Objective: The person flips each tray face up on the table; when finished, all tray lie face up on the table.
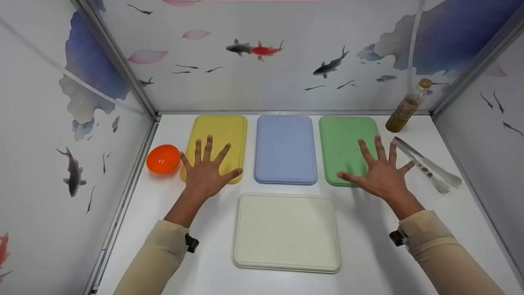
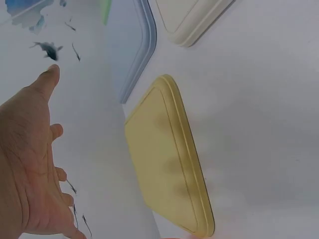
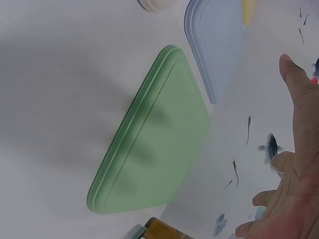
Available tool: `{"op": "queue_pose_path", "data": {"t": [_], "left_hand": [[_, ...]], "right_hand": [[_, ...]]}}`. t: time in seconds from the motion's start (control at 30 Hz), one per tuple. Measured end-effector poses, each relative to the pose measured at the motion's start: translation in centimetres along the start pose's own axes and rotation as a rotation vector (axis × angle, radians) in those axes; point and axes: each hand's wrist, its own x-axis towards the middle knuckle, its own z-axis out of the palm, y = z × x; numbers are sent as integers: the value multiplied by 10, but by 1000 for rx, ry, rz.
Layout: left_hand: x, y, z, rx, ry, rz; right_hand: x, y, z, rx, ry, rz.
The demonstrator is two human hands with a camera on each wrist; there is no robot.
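Note:
My left hand (image 1: 205, 174) hovers with spread fingers over the yellow cutting board (image 1: 225, 131); in the left wrist view it stays apart from the board (image 2: 162, 159). My right hand (image 1: 384, 174) is likewise spread, above the green cutting board (image 1: 348, 139), whose surface shows finger shadows in the right wrist view. Neither hand holds anything. Between them lies a blue cutting board (image 1: 285, 149), and nearer to me a cream cutting board (image 1: 286, 233) lies crosswise. An orange bowl (image 1: 163, 159) sits left of the yellow board. Metal tongs (image 1: 428, 166) rest just right of my right hand.
A bottle of brownish-yellow liquid (image 1: 403, 112) with a gold cap stands at the back right corner. Walls with painted fish (image 1: 329, 65) close off the back and both sides of the white table (image 1: 196, 258).

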Motion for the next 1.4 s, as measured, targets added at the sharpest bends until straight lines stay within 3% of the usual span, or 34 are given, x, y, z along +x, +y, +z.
{"op": "queue_pose_path", "data": {"t": [0.23, 0.57, 0.8, 1.03, 1.4], "left_hand": [[-6, 13, 15, -42, -34, 42], [-15, 34, 41, -16, -74, 96], [-29, 46, 58, -20, -124, 118], [-45, 51, 73, -53, -182, 143], [-54, 53, 89, -65, -200, 129]], "right_hand": [[0, -19, 13, -2, -19, -41], [-8, -41, 37, -40, -33, -117], [-18, -52, 60, -51, -39, -172], [-33, -60, 86, -48, -77, -232], [-44, -64, 107, -42, -135, -251]]}}
